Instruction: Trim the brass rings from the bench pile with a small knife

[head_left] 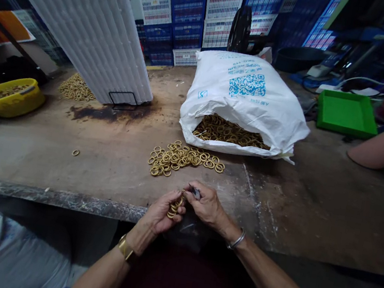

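Here hands (159,214) hold rings (175,207) and tool (196,193) by table edge (57,198), room rightward

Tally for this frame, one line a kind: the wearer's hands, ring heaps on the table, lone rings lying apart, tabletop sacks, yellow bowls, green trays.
Hands: 2 (left hand, right hand)
Ring heaps: 2 (front heap, left heap)
Lone ring: 1
White sack: 1
Yellow bowl: 1
Green tray: 1
Total: 8
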A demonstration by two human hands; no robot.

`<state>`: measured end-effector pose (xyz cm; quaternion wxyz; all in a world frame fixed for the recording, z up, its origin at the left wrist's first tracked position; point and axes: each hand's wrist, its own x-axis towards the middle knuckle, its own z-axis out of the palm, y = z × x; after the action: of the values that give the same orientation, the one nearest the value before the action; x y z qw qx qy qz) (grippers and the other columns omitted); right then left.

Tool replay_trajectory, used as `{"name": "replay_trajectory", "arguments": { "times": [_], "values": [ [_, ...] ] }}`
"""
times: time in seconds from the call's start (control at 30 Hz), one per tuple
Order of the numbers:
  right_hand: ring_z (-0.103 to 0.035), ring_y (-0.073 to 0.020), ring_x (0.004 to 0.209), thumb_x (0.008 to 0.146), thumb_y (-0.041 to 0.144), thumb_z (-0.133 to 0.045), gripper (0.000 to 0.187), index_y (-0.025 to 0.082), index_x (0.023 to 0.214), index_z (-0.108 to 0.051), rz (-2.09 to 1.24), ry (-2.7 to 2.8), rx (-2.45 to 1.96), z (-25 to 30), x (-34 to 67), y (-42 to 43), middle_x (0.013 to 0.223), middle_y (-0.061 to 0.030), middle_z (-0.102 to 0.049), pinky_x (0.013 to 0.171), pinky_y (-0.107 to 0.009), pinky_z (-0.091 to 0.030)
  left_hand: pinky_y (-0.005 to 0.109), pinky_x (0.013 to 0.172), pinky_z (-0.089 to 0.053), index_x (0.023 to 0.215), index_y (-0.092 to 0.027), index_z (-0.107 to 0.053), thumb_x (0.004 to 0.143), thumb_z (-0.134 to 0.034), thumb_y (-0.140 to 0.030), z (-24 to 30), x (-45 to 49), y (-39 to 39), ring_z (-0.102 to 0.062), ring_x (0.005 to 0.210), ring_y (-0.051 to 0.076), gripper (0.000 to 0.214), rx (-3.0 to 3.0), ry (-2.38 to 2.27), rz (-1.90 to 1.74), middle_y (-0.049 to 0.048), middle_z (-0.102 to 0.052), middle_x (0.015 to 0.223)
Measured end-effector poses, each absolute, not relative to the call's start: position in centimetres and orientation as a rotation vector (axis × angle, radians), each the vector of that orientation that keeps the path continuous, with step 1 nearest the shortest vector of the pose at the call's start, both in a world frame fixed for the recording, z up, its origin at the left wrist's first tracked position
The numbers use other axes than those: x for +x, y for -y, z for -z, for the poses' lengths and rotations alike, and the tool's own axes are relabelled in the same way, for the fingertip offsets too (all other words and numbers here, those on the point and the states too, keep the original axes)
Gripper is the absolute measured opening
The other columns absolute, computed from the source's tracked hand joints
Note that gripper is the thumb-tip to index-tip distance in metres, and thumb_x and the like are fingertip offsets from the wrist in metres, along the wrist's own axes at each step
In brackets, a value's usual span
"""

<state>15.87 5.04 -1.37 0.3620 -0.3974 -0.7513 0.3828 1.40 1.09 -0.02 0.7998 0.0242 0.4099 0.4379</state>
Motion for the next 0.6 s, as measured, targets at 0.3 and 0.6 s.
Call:
{"name": "replay_trajectory", "arguments": {
  "times": [0.3,0.6],
  "values": [
    [-0.045,-0.0088,0.055,0.078,0.029,-0.048,0.015,0.017,0.073,-0.055,-1.101,1.829,-1.162,0.9,15.9,-5.0,0.062,0.0025,-0.052,0.054,-0.02,-0.036,0.009,0.032,-0.023,0.076,-0.017,-0.044,0.065,-0.073,-0.031,0.3,2.0,-0.6,-0.043,0.041,0.003,0.034,0.315,-0.89,-1.021,-0.0065,-0.047,0.058],
    [-0.036,-0.0062,0.037,0.078,0.04,-0.044,0.028,0.017,0.062,-0.05,-1.654,1.579,-1.39,0.5,15.8,-5.0,0.049,0.0041,-0.048,0.037,-0.019,-0.025,0.013,0.036,-0.033,0.08,-0.016,-0.049,0.075,-0.059,-0.046,0.3,2.5,0.2,-0.046,0.045,0.004,0.032,0.855,-1.253,-1.07,-0.0036,-0.051,0.063]
  ]
}}
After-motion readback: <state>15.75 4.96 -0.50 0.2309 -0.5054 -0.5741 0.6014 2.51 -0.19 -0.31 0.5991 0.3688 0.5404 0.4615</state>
